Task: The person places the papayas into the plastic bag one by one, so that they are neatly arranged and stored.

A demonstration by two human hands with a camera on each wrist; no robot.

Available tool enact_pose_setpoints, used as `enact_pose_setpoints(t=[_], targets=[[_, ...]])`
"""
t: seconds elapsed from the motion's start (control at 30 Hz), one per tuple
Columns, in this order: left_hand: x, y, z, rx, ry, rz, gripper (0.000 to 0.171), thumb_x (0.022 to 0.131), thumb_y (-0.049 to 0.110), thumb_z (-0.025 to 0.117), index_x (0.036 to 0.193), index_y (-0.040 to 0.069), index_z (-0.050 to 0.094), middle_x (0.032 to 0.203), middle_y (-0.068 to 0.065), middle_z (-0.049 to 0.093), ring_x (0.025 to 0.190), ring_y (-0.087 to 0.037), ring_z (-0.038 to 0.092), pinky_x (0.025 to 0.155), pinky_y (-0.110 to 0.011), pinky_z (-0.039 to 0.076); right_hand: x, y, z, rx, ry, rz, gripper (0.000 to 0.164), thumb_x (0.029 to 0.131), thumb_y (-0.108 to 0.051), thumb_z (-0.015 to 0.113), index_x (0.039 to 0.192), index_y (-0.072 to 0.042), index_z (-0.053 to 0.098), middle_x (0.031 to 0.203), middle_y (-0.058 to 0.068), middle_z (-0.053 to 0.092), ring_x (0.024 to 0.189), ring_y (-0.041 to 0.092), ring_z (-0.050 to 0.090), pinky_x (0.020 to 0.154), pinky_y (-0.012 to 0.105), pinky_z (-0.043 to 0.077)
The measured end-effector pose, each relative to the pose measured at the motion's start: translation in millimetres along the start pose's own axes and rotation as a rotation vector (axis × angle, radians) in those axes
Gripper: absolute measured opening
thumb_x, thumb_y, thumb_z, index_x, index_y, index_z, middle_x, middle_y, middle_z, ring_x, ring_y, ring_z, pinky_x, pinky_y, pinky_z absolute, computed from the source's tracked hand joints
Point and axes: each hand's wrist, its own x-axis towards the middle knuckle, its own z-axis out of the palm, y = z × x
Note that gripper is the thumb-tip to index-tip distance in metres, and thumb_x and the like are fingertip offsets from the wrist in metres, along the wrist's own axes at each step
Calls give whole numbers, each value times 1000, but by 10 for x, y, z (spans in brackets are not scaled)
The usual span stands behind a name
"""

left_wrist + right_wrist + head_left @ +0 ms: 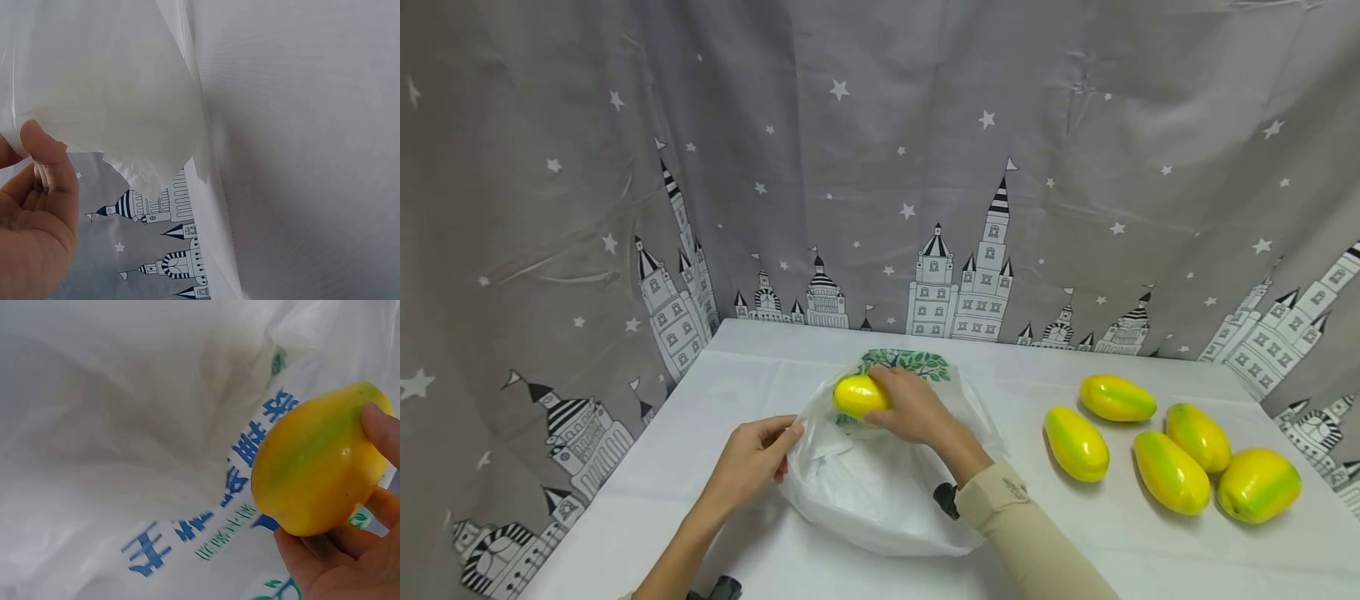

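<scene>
A white plastic bag (880, 512) with a green leafy print lies spread on the table, its mouth held wide. At its left edge my left hand (751, 457) pinches the rim between thumb and fingers; the left wrist view shows the thin film (119, 75) at the fingertips. Over the bag's opening, my right hand (913, 406) grips a yellow papaya (857, 396) with a green streak. In the right wrist view the thumb lies on one side of the papaya (322, 462) and fingers on the other, with blue lettering on the bag behind it.
Several more yellow-green papayas, one of them the nearest papaya (1077, 444), lie loose to the right of the bag. The white-covered table (1000, 575) backs onto a grey curtain (865, 125) printed with castles and stars.
</scene>
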Motion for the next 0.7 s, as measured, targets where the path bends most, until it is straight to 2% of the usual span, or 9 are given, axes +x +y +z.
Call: enact_pose_setpoints(t=[0.33, 0.7], targets=[[9, 3, 0, -24, -18, 3, 33, 100, 21, 60, 123, -2, 67, 66, -6, 58, 56, -19, 56, 53, -29, 54, 47, 95, 130, -32, -33, 28, 58, 87, -27, 76, 136, -9, 54, 122, 14, 61, 107, 28, 57, 93, 42, 45], [10, -29, -12, -49, -24, -18, 33, 100, 21, 60, 123, -2, 66, 68, -7, 59, 58, -19, 56, 54, -30, 54, 88, 132, 216, -58, -53, 37, 61, 87, -28, 76, 139, -8, 53, 127, 14, 60, 110, 29, 56, 95, 42, 45]])
